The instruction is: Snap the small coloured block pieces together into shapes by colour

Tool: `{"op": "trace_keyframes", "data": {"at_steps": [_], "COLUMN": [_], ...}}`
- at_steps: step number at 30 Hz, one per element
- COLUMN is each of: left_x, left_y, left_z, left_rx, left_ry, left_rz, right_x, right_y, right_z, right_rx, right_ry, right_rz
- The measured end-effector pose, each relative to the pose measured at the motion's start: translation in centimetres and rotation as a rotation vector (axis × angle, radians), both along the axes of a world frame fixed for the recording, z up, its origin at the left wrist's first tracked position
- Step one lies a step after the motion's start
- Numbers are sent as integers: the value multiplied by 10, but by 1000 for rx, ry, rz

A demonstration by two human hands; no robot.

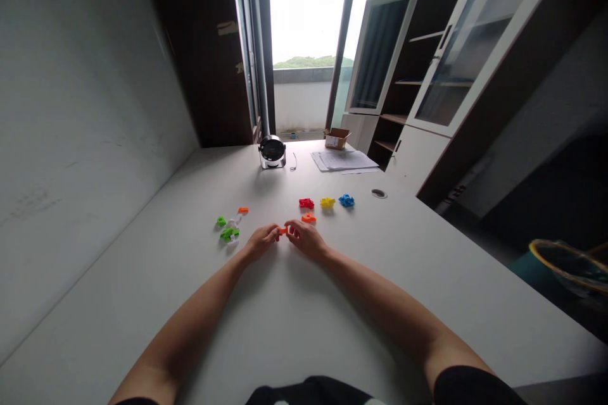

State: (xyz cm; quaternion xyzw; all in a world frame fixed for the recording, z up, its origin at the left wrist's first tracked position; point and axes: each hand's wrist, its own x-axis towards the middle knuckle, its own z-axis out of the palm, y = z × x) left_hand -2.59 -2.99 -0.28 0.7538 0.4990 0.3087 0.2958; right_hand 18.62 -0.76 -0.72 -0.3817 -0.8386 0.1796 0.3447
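Between my two hands is a small orange plastic piece (284, 231), its exact shape partly covered by fingers. My left hand (264, 240) pinches its left end, and my right hand (304, 238) grips the right end. Just beyond my right hand lies another orange piece (308, 218). Farther back sit a red cluster (306, 203), a yellow cluster (327, 203) and a blue cluster (346, 200) of plastic parts. Left of my left hand are green pieces (230, 234), white pieces (232, 223), a smaller green piece (221, 221) and an orange piece (243, 210).
A black round device on a stand (272, 150) is at the table's far side, with a thin cord (293, 162) beside it. Papers (344, 161) and an open cardboard box (337, 138) lie at the far right. A round cable hole (379, 193) pierces the white table (294, 316).
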Motion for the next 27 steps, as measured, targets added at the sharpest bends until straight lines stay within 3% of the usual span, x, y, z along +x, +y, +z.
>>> {"op": "trace_keyframes", "data": {"at_steps": [11,16,21,27], "left_x": [0,1,1,0], "left_y": [0,1,1,1], "left_z": [-1,-4,-4,-3], "left_rx": [-5,-26,-31,-8], "left_ry": [-4,-37,-26,14], "left_rz": [30,40,53,50], "right_x": [4,23,48,54], "right_y": [1,21,39,43], "right_z": [4,10,13,7], "right_rx": [25,39,-95,-156], "right_ry": [18,85,0,-150], "right_rz": [-21,-265,-574,-649]}}
